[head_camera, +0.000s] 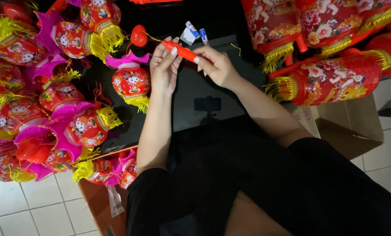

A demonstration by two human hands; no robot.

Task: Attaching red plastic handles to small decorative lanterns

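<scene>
A: Gripping what?
B: Slim red plastic lantern handle point(182, 51), pinched by left hand point(164, 67) and right hand point(218, 65), fingers closed for steadiness, just below 2 small batteries point(197, 31).

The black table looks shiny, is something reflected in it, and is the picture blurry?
Head view: the black table is glossy and mirrors a dark stand-like shape; both hands, left hand and right hand, look sharp on the red stick; the lanterns are bright, the lap dark.
</scene>
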